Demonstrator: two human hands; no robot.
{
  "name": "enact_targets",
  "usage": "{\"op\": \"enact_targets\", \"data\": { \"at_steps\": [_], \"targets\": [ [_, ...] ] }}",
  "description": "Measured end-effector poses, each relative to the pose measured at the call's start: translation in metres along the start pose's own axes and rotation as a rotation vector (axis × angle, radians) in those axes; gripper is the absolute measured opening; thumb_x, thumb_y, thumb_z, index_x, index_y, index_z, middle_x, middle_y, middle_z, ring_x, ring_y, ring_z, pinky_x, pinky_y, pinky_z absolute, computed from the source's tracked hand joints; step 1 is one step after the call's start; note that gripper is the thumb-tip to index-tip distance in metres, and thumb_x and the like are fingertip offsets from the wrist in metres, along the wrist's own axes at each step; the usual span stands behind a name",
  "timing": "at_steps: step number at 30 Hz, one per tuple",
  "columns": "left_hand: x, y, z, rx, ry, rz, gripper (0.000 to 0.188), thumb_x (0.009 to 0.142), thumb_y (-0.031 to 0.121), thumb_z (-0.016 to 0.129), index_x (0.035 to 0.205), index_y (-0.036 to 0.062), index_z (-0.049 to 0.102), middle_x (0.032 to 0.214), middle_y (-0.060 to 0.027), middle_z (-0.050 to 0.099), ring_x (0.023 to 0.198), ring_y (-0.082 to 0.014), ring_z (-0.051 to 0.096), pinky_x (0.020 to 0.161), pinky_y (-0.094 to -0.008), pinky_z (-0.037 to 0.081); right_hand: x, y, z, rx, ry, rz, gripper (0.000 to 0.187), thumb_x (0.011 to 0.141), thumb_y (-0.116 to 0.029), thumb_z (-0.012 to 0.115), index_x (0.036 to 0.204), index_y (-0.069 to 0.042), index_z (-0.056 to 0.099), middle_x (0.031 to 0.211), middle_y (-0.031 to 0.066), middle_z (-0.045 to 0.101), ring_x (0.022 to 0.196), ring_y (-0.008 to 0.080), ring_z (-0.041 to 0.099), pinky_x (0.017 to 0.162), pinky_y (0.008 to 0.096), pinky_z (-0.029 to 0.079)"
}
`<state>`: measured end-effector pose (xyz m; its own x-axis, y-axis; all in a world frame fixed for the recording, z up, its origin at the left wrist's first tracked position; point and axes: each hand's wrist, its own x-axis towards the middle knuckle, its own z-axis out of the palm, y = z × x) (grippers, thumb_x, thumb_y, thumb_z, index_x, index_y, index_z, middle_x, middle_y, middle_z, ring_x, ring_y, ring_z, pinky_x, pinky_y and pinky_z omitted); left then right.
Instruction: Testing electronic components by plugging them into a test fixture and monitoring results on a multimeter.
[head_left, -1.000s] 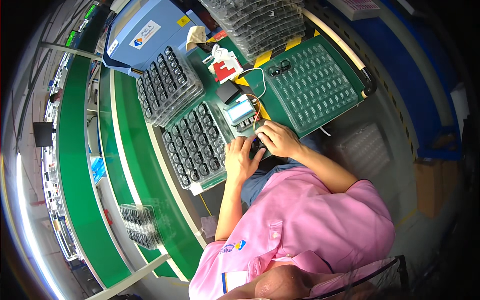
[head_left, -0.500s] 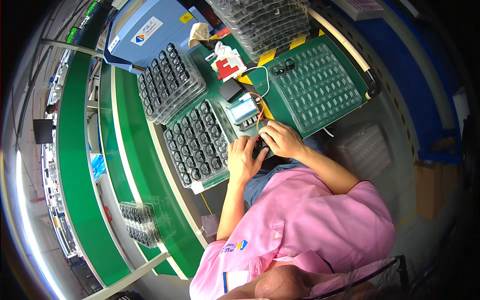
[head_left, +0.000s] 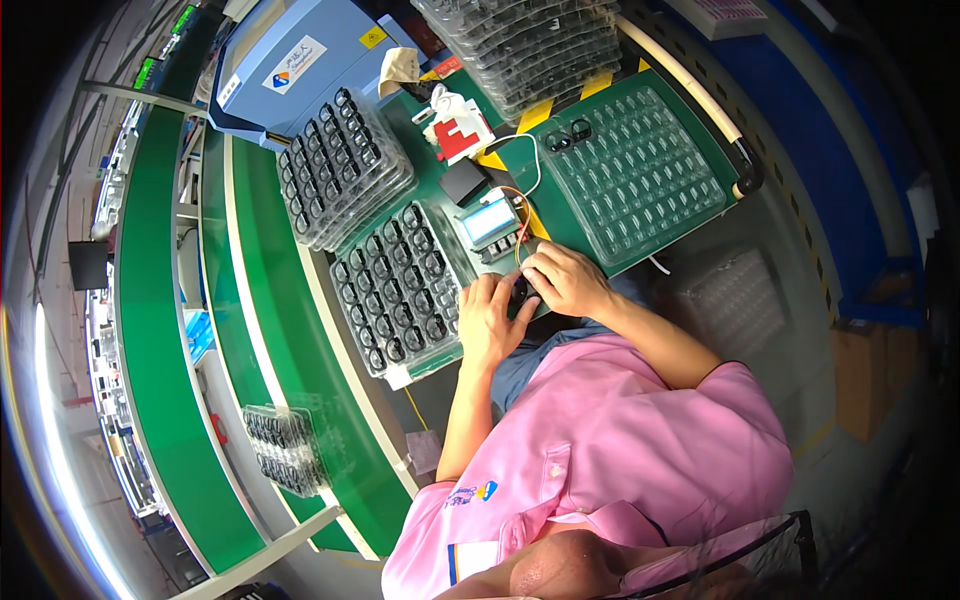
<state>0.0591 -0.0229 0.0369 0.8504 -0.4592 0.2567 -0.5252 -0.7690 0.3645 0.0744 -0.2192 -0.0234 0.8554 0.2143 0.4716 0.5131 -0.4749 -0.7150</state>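
Close to the table's front edge, my left hand point(head_left: 489, 318) is closed round a small black rounded part point(head_left: 518, 292), which looks like the watch-shaped pieces in the trays. From the other side my right hand point(head_left: 563, 280) meets it, fingers bent and pinched together; what sits between those fingertips is hidden. Thin coloured wires point(head_left: 522, 232) run down to my right fingertips from a small test device point(head_left: 490, 224) with a lit display, just beyond my hands. Left of my left hand, a clear tray point(head_left: 452, 352) carries rows of black watch-shaped pieces point(head_left: 394, 282).
A stack of filled trays point(head_left: 345, 170) stands farther back, near a blue machine point(head_left: 300, 60). At right lies a clear compartment tray point(head_left: 640, 190) with two black pieces in its far-left corner. Stacked clear trays point(head_left: 530, 50), a red-and-white block point(head_left: 458, 135) and a black box point(head_left: 464, 183) stand behind.
Both hands stay at nearly the same place on the black part. A red spot seen on it earlier no longer shows.
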Motion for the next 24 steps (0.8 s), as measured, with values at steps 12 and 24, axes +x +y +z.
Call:
{"op": "enact_targets", "data": {
  "at_steps": [12,24],
  "targets": [
    [0.002,-0.002,0.004,-0.112,0.006,-0.015,0.034,0.084,0.023,0.085,0.111,0.0113,0.068,0.084,-0.0022,0.062,0.083,-0.0248,0.063,0.079,-0.0402,0.042,0.002,0.003,-0.007,0.263,-0.019,0.085,0.02,0.093,-0.014,0.074,0.102,-0.005,0.059,0.086,0.0088,0.057,0.071,0.0252,0.058,0.067,0.0397,0.049],
    [0.03,-0.006,-0.019,-0.595,-0.038,-0.242,0.033,0.092,0.002,0.077,0.125,0.0028,0.073,0.094,-0.0012,0.062,0.083,-0.0132,0.056,0.082,-0.0285,0.049,0.07,0.095,-0.129,-0.253,0.23,0.077,0.019,0.097,-0.018,0.073,0.111,-0.006,0.071,0.105,0.0109,0.069,0.101,0.034,0.069,0.09,0.0436,0.055]
  ]
}}
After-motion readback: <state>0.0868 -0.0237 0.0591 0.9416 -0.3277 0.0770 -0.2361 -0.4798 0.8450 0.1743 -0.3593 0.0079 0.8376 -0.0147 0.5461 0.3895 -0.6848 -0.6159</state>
